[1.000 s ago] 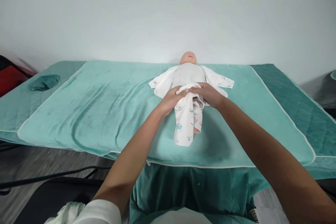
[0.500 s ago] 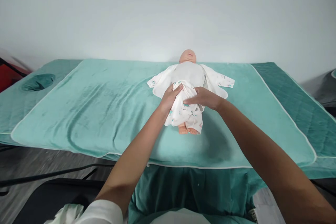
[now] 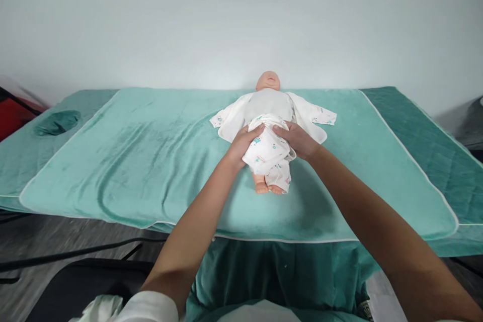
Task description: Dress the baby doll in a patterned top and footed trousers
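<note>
A baby doll lies on its back on a teal towel, head toward the wall. An open white printed top is spread under it, sleeves out to both sides. White printed trousers cover its legs, with two bare feet showing below. My left hand grips the trousers' waistband at the doll's left hip as I see it. My right hand grips the waistband on the other side. Both hands are closed on the cloth.
The towel covers a padded teal table set against a white wall. A dark green bundle lies at the far left of the table. A red object sits beyond it. Cables and a dark chair seat are at the lower left.
The trousers have been drawn up the doll's legs toward its waist. The loose leg that hung below the feet is gone, and both bare feet now show.
</note>
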Tool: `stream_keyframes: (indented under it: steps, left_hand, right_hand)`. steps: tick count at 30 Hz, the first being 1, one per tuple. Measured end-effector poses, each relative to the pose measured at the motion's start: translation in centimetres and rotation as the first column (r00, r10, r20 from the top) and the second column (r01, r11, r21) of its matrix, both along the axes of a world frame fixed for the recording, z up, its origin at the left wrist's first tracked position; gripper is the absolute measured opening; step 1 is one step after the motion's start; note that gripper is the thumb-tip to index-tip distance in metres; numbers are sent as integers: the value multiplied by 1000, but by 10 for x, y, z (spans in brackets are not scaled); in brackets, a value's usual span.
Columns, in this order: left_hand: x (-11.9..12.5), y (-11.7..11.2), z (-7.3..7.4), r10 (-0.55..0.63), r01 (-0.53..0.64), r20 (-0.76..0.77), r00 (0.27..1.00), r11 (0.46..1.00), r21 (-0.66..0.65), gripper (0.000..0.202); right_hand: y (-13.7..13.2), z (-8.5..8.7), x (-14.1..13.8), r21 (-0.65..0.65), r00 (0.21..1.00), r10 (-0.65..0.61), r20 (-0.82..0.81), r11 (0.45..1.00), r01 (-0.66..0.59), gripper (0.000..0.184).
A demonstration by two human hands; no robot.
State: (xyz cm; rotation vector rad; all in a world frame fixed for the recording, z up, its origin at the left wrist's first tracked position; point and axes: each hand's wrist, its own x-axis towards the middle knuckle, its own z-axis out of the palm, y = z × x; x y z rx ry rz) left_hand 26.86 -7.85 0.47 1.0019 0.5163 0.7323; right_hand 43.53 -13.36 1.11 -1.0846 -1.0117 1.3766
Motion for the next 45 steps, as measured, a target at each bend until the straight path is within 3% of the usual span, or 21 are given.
stream_keyframes:
  steps: [3,5,11,17,22,27,30,34,36,39,42,45]
  left_hand:
    - [2,-2,-2,56,-55,37,998,998,-10,51]
    - [2,-3,-3,65,-64,42,997,998,-17,52]
    - [0,-1,-3,97,-95,29,995,993,-76,45]
    - [-10,-13,-3,30,-24,119,992,998,-53,35]
    - [-18,-30,-6,72,-67,128,989,997,-42,38]
    - [-21,-48,1,83,-88,-73,994,994,-69,55]
    - [-22,-57,9,61,-76,-201,978,995,-70,53]
    - [-22,-78,8,164,-180,-148,975,978,-102,44]
    - [-22,-93,2,217,-234,-132,967,963,-134,41]
    - [-22,-118,-5,355,-372,-122,927,913,-168,38]
    - [-25,-140,-2,427,-443,-122,896,877,-188,34]
    - [-28,-159,4,452,-464,-108,886,856,-228,34]
  right_hand:
    - [-3,-1,5,-68,983,182,25,981,-180,50]
    - [-4,-1,6,-78,971,238,20,969,-236,51]
    - [-6,1,1,-53,983,184,-11,982,-184,52]
    - [-10,3,-4,-39,984,135,118,991,-132,44]
    - [-8,0,1,-40,970,147,195,989,-142,44]
    - [-6,2,-2,-36,955,128,266,992,-123,39]
    - [-5,6,-6,-36,932,134,336,991,-129,34]
    - [-7,12,-9,-42,899,143,414,989,-139,32]
    - [-7,15,-10,-47,853,199,482,978,-202,30]
    - [-5,19,-13,-72,708,272,652,951,-300,26]
    - [-2,20,-17,-84,561,288,776,929,-360,24]
    - [-1,20,-21,-92,484,292,825,914,-394,23]
